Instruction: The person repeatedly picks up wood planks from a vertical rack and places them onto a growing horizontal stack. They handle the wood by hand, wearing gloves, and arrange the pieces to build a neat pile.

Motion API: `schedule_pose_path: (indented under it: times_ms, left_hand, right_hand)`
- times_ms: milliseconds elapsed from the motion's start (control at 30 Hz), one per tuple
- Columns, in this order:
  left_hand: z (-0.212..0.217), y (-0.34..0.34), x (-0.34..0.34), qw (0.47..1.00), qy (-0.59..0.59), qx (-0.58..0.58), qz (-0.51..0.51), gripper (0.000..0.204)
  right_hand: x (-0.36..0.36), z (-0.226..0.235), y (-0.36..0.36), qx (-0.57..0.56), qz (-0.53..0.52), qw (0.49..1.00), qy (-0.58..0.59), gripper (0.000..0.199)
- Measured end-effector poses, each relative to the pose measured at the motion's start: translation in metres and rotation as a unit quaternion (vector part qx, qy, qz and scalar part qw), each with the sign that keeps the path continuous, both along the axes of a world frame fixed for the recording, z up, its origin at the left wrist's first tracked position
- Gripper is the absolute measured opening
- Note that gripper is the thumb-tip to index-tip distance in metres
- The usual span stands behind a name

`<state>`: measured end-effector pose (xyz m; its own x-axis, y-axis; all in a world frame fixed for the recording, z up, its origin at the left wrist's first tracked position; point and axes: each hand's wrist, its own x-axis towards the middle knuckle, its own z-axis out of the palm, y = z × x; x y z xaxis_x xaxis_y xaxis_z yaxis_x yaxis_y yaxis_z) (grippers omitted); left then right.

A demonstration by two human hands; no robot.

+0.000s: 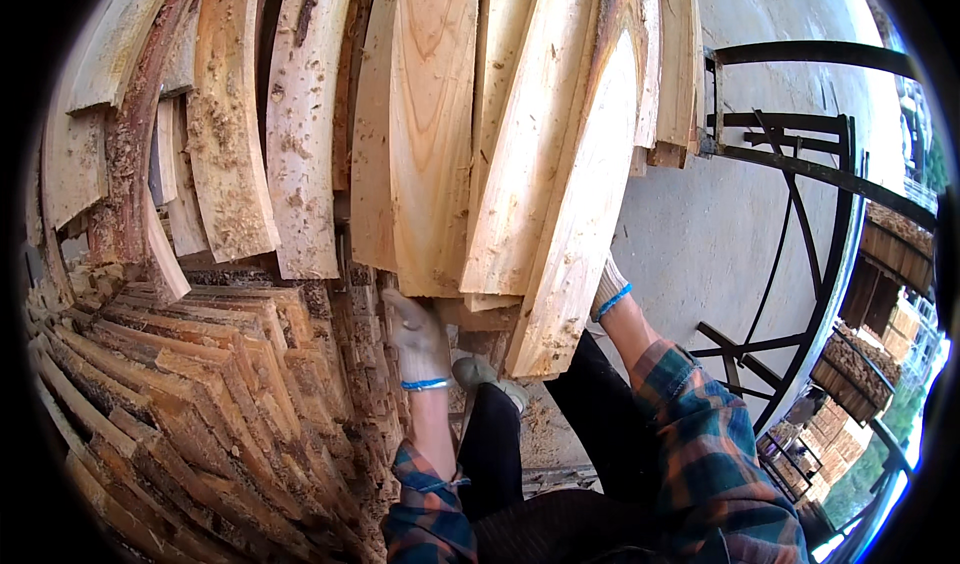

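Planks: a bundle of pale, rough-sawn wooden slabs with bark edges and clinging sawdust [440, 134] lies fanned across the top of the view, the near ends level with the person's hands and the far ends running away toward the upper rim.
Why held so: the boards overlap like a sheaf, so taking them at the near ends, one hand on each side, appears to keep the whole load together; this is a judgement from how they lie.
Left hand: the left hand [418, 336], in a light work glove with a blue cuff band, reaches up beneath the near end of the middle boards; the fingers are tucked under the wood, so whether they clasp it or only prop it cannot be told.
Right hand: the right hand [606, 292], gloved likewise, is mostly hidden behind the long pale slab at the right edge of the bundle [580, 214]; only wrist and cuff show, so its grip cannot be told.
Arm pose: both forearms rise from the lower edge in plaid flannel sleeves [700, 434], bare at the wrists, angled up and slightly inward.
Below the load: a stack of darker cut timber [200, 394] stands at lower left, just beside the left hand.
Footing: one grey shoe [480, 372] rests on the ground between the arms.
Surroundings: a black metal frame [800, 164] stands at the right on pale concrete floor [700, 224].
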<state>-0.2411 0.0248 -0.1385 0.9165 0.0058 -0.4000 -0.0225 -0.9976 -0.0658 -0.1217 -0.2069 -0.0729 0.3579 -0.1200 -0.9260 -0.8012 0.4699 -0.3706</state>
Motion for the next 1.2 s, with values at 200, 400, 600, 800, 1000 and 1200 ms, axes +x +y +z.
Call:
schedule_pose_path:
  times_ms: [200,400,600,800,1000,1200]
  left_hand:
    - [0.0,-0.013,-0.004,0.299,0.066,-0.798,0.518,0.063]
    - [0.055,0.045,0.021,0.481,0.158,-0.6,0.619,0.069]
    - [0.022,0.045,0.037,0.434,-0.1,-0.639,0.627,0.077]
    - [-0.02,0.054,0.091,0.253,-0.001,-0.812,0.526,0.075]
    - [0.027,0.009,0.082,0.284,-0.019,-0.763,0.58,0.064]
    - [0.079,-0.002,0.038,0.287,0.053,-0.748,0.595,0.075]
  right_hand:
    - [0.007,-0.009,-0.024,0.002,0.072,0.997,-0.022,0.053]
    - [-0.002,-0.05,-0.055,0.091,0.028,0.989,-0.114,0.1]
    - [-0.003,-0.024,-0.041,0.009,0.122,0.988,-0.095,0.124]
    - [0.035,0.046,-0.016,-0.228,0.518,0.818,-0.1,0.078]
    - [0.002,0.018,-0.018,-0.19,0.444,0.864,-0.142,0.084]
    - [-0.026,0.05,-0.043,-0.164,0.488,0.847,-0.132,0.073]
